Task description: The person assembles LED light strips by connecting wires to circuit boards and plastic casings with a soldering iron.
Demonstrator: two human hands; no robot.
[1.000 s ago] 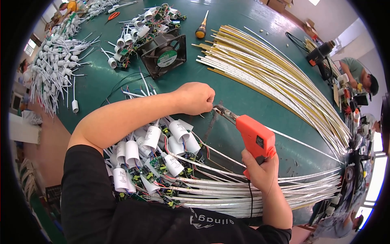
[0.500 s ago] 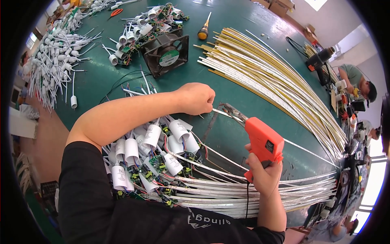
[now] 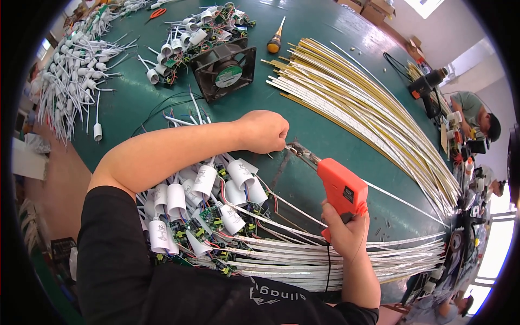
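Note:
My left hand [image 3: 264, 131] is closed, its fingers pinching the end of a thin white LED strip [image 3: 403, 201] that stretches off to the right. Wrapped round the handle of a red soldering gun [image 3: 342, 187], my right hand [image 3: 348, 235] keeps its dark tip close to the left fingertips, over the strip's end. Whether the tip touches the strip cannot be made out. Below the left forearm lie white lamp bases [image 3: 204, 182] with green circuit boards [image 3: 212, 215] and coloured wires. Several joined strips [image 3: 319, 260] run rightward from them, in front of my body.
A black fan [image 3: 223, 73] stands beyond my left forearm. Loose strips [image 3: 346, 103] are bundled at the far right, near a screwdriver [image 3: 274, 42] and a heat gun [image 3: 428, 84]. White wired parts [image 3: 70, 76] heap at the left. Another person [image 3: 476, 116] sits at the right.
The soldering gun has moved left and slightly upward along the strip, its tip now close to my left fingertips. My left hand has stayed nearly in place.

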